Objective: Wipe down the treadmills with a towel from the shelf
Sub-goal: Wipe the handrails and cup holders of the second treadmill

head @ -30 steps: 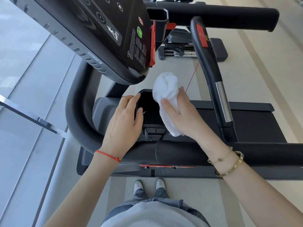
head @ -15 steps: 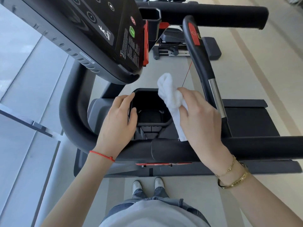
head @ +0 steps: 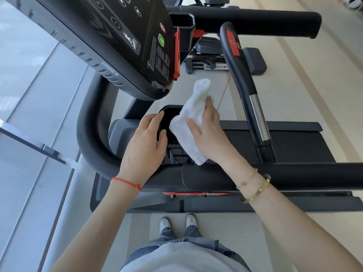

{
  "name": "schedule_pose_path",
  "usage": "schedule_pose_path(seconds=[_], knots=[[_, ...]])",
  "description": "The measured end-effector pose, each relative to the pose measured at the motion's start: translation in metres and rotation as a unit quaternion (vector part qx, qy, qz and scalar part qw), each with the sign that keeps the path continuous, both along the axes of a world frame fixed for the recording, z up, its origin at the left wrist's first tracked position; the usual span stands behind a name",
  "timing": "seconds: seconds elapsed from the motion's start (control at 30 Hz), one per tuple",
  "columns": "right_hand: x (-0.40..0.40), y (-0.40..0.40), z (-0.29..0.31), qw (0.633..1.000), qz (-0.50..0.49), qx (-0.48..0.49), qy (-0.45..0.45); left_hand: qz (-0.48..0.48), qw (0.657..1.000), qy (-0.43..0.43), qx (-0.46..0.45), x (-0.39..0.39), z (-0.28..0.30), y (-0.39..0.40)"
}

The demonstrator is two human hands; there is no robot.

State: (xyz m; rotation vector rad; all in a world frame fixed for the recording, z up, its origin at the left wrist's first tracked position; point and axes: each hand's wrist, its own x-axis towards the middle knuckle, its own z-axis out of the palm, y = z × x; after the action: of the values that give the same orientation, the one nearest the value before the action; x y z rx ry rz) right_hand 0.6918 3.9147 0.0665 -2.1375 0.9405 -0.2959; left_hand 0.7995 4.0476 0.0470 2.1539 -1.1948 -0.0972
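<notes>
Gym floor pale under treadmill (head: 294, 146). We braced left hand (head: 145, 146) gripping cupholder (head: 167, 116) rim; right hand (head: 208, 132) clutched towel (head: 190, 126), soft, light, bunch it mid-fold.

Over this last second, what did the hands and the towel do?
The right hand swung the towel off to the right, then brought it back left over the cup holder, where it now covers most of the opening. It kept gripping the towel throughout. The left hand stayed on the holder's left rim.
</notes>
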Motion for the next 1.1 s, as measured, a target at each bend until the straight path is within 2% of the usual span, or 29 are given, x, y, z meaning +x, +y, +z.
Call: schedule_pose_path(seconds=[0.17, 0.4, 0.57, 0.77, 0.87, 0.97, 1.1], knots=[[0.016, -0.032, 0.003, 0.994, -0.002, 0.103, 0.037, 0.002, 1.0, -0.002, 0.0, 0.0, 0.0, -0.001], [-0.003, -0.019, -0.012, 0.986, -0.042, 0.154, 0.052, 0.002, 1.0, 0.008, -0.004, 0.001, 0.0, -0.002], [0.021, -0.043, -0.001, 0.991, -0.007, 0.131, 0.02, -0.002, 1.0, 0.006, 0.0, 0.0, 0.001, -0.001], [-0.005, -0.033, 0.0, 0.999, -0.003, -0.012, 0.031, 0.005, 1.0, -0.008, -0.002, -0.003, 0.006, 0.004], [-0.032, -0.025, 0.015, 0.998, 0.011, -0.046, 0.032, -0.003, 1.0, -0.018, -0.003, -0.006, 0.009, 0.014], [-0.057, -0.008, 0.033, 0.994, 0.072, -0.068, 0.036, -0.003, 1.0, -0.022, -0.006, -0.009, 0.009, 0.029], [-0.08, 0.021, 0.045, 0.984, 0.161, -0.044, 0.062, 0.007, 1.0, -0.023, -0.012, -0.013, 0.007, 0.042]])
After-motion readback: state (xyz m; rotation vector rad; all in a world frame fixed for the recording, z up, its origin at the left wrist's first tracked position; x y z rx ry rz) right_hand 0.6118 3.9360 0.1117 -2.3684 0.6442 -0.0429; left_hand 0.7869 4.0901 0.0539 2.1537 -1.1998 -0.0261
